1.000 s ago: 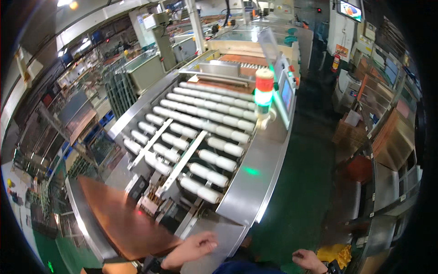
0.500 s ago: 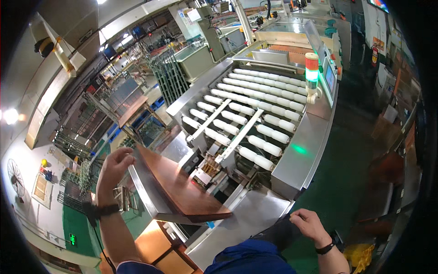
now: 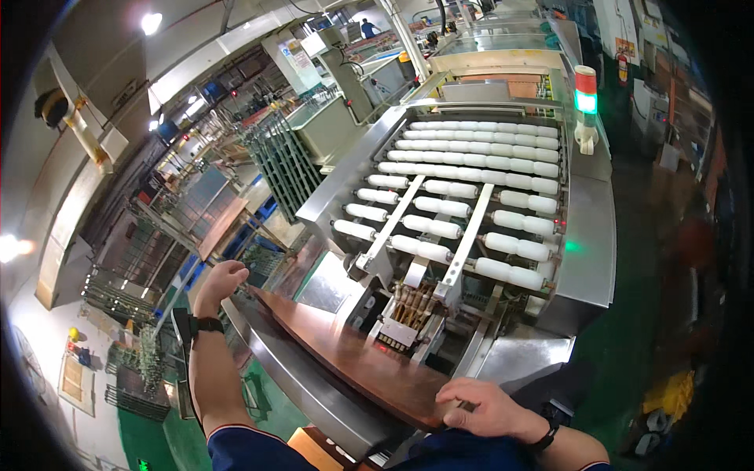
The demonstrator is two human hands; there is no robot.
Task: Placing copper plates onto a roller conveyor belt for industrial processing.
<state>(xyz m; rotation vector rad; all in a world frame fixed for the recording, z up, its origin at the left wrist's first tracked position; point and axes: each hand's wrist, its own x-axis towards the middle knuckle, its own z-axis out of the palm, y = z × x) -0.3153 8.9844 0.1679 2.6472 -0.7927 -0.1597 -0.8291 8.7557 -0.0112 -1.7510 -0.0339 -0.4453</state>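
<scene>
A thin copper-coloured panel [image 3: 353, 345] lies tilted in front of me, its near edge along a bent stainless-steel ledge [image 3: 290, 369]. At the panel's far left corner is my left hand [image 3: 222, 284], its fingers curled in against the edge. My right hand [image 3: 483, 408] has thumb and fingers closed at the near right corner. Beyond the panel stands a conveyor of white rollers [image 3: 471, 169], with two pale bars [image 3: 470, 235] running between the nearer ones. A small metal mechanism [image 3: 404, 322] sits just past the panel's far edge.
A red-and-green signal light [image 3: 585, 94] rises from the conveyor's right steel side [image 3: 591, 228]. Green metal racks [image 3: 283, 157] and a table with a brown panel [image 3: 224, 226] stand to the left. Something yellow [image 3: 671, 392] lies at the lower right.
My right hand has come from the right, apart from the panel, to its near right corner. My left hand stays by the left corner. The view has shifted, and the panel appears lower.
</scene>
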